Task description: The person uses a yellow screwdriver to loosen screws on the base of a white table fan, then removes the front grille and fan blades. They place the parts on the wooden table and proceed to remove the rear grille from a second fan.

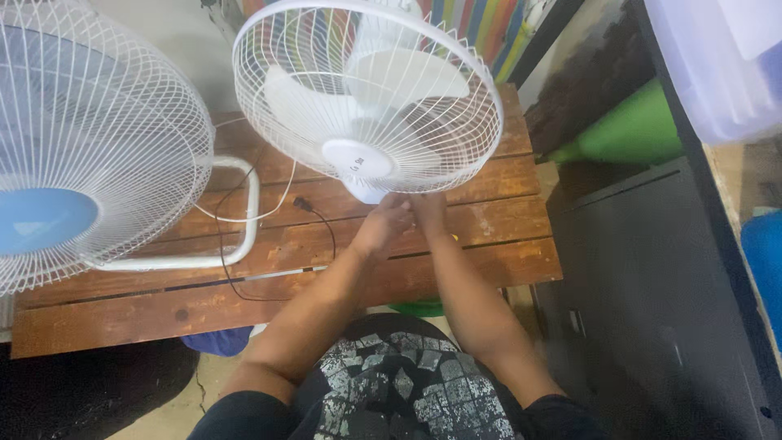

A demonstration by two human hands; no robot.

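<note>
Both hands meet under the lower rim of the white fan (366, 102). The left hand (384, 224) and the right hand (429, 213) have fingers curled in at the bottom edge of the wire guard, touching it near the round white hub cap; whether they actually pinch the rim cannot be told. The fan sits at 12 o'clock from the hands, a round cage of thin white wire ribs over smooth, pale plastic blades, its face tilted up toward the person. It stands on a bench (489, 244) of rough, worn brown planks. A thin black cord (326, 224) lies at 9 o'clock. Further left, a second fan (81, 147) has a blue hub and white tubular base.
</note>
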